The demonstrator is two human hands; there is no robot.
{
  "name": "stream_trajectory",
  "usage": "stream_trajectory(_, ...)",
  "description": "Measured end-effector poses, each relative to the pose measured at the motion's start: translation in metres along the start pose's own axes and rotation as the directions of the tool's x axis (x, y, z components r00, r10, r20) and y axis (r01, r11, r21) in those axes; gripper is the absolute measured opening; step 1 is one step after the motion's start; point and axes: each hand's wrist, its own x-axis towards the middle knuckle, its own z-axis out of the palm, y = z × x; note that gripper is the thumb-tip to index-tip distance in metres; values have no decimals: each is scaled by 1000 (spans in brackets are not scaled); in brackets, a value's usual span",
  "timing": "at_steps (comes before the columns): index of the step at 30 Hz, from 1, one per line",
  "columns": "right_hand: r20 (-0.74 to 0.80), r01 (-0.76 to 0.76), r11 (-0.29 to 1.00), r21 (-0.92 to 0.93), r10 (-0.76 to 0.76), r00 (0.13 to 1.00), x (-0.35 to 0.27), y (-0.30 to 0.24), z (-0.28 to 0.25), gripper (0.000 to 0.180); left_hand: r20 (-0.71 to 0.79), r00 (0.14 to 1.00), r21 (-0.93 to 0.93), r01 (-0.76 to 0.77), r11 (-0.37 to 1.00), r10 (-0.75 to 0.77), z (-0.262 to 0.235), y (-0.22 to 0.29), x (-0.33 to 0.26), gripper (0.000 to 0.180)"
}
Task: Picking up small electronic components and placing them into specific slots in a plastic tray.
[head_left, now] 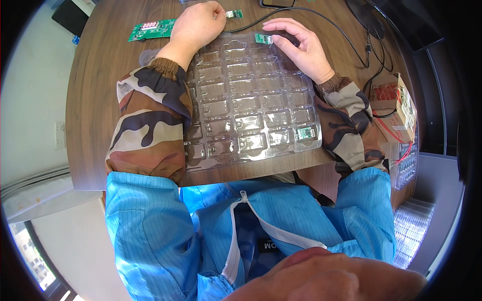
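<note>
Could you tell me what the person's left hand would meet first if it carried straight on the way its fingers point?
Probably the small green circuit board lying on the brown wooden table; the left hand points at it, fingertips almost touching.

Both hands (198, 25) (298, 45) forward, palms down, fingers loosely curled.

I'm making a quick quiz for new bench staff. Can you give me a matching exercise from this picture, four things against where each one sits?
Things:
1. small green board
2. larger green board
3. cardboard box
4. clear blister tray

Places:
A. table's right edge, by the black cable
B. middle of the table, under both forearms
C. at the tray's far edge, under the right hand fingertips
D. far left of the table, beyond the left hand

Pairs: 1-C, 2-D, 3-A, 4-B
</note>
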Motion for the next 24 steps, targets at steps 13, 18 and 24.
stream_trajectory(13,8,238,932,-275,-245,969,4,-7,-6,13,-16,1000,16,-15,1000,15,1,1,1,23)
stream_trajectory(18,230,399,802,-445,-328,916,9,-17,-6,14,-28,1000,8,-9,1000,9,1,0,0,23)
stream_trajectory(24,286,348,825,-444,-238,928,12,-22,-6,13,-30,999,1,-33,999,33,3,-2,3,23)
